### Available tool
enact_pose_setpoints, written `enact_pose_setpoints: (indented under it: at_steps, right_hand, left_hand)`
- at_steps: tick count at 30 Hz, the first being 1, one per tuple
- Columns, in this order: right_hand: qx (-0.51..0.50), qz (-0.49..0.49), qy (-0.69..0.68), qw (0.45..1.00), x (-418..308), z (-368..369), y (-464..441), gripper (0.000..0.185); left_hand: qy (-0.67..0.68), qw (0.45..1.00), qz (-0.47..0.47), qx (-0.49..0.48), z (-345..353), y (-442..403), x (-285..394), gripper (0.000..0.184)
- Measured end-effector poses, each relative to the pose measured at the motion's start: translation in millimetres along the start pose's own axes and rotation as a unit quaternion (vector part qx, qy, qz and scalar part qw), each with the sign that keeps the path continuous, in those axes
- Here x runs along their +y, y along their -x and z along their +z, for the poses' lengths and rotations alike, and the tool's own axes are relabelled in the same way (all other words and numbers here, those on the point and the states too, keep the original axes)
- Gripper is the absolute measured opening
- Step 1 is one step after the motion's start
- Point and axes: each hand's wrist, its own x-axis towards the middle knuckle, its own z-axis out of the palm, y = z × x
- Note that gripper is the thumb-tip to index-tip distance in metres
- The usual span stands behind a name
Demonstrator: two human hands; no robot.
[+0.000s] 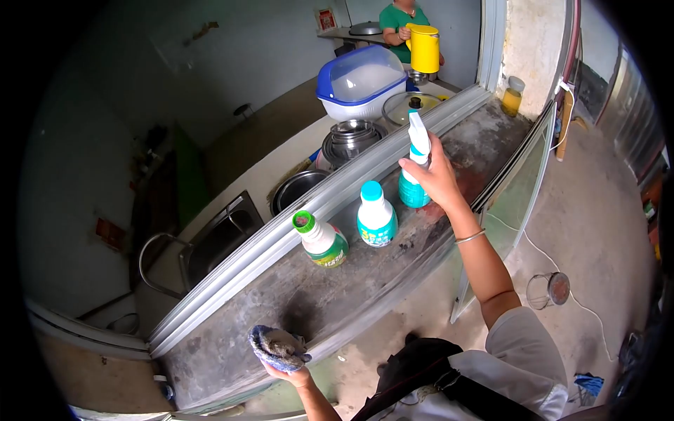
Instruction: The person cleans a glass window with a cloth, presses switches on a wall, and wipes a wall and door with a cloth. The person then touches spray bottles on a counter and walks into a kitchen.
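Observation:
My right hand point(437, 177) is wrapped round a teal and white spray bottle point(414, 195), which stands on or just over the grey window sill point(274, 298). To its left on the sill is a white bottle with a teal cap point(377, 216). Farther left stands a white and green bottle with a green cap point(321, 241). My left hand point(291, 374) is closed under a bunched blue and white rag point(278, 349) with a dirty grey-brown face, near the front edge of the sill.
Beyond the window track point(337, 184) are a sink point(221, 238), steel bowls point(353, 140) and a blue-lidded container point(361, 81). Behind it, a person in green point(394, 31) holds a yellow pitcher point(424, 50). A jar point(512, 97) stands at the sill's far end.

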Motion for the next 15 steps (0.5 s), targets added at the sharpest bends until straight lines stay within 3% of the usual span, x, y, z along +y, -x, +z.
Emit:
enact_pose_setpoints:
  at_steps: [5, 7, 9, 11, 13, 15]
  right_hand:
    - [0.024, -0.071, -0.004, 0.997, 11.0, -11.0, 20.6, 0.056]
    - [0.143, -0.193, 0.015, 0.971, 13.1, -28.0, 44.2, 0.039]
    - [0.189, -0.211, 0.031, 0.959, -0.1, -57.1, 79.2, 0.021]
    - [0.196, -0.160, 0.038, 0.967, 20.5, -73.3, 124.6, 0.013]
    - [0.158, -0.094, 0.057, 0.981, 42.1, -82.4, 178.5, 0.010]
    - [0.077, -0.018, 0.017, 0.997, 67.1, -89.8, 238.8, 0.008]
  left_hand:
    - [-0.005, 0.999, -0.039, -0.002, 3.3, -0.7, 6.9, 0.064]
    - [-0.006, 0.998, -0.053, 0.028, 4.6, 0.0, 3.9, 0.061]
    - [-0.005, 0.998, -0.058, 0.014, -2.2, 3.2, 1.2, 0.056]
    - [-0.030, 0.998, -0.026, 0.040, -5.0, 6.9, -8.8, 0.053]
    - [-0.031, 0.996, -0.062, 0.051, 2.2, -0.2, -2.8, 0.042]
    - [0.004, 0.999, -0.047, -0.019, 13.5, -24.8, 27.6, 0.045]
